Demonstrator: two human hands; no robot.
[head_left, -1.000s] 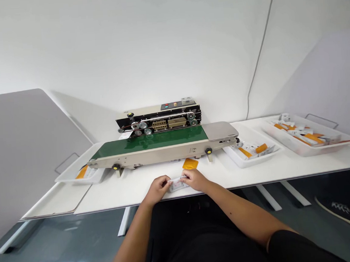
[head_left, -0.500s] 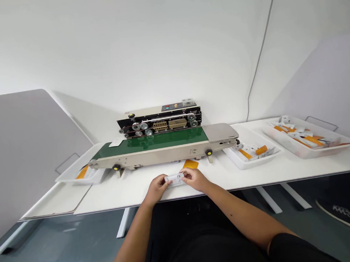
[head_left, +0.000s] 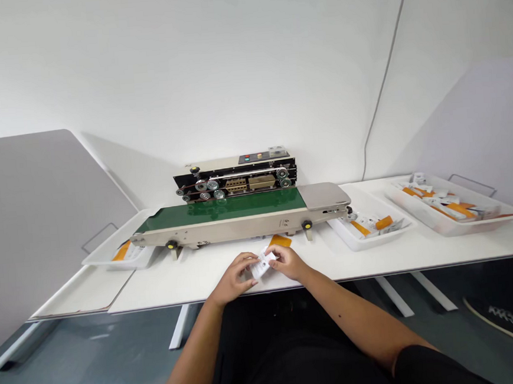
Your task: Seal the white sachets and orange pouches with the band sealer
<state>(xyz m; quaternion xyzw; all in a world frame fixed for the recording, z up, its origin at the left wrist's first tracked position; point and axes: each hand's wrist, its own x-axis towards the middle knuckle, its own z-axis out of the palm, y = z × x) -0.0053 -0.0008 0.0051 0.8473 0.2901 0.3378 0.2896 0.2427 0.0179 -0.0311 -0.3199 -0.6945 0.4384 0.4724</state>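
Observation:
My right hand (head_left: 287,263) pinches a small white printed packet (head_left: 262,265) by its right end, just above the table's front part. The packet is tilted, and its print is too small to read. Around its left side is my left hand (head_left: 234,278), thumb and fingers spread apart, fingertips close to or touching the packet. Just behind my right hand an orange packet (head_left: 280,241) lies on the table. Beyond it stands a band sealer (head_left: 238,178) with a green conveyor belt (head_left: 226,208).
A white tray (head_left: 149,261) with an orange-and-white packet sits under the belt's left end. Two more trays, a nearer one (head_left: 358,244) and a farther one (head_left: 454,225), hold several packets at right. A shoe (head_left: 506,323) shows at lower right.
My left hand has opened from its pinch on the packet's left end. The packet has turned and tilted in my right hand. A white packet on the belt's left part has gone from its place there.

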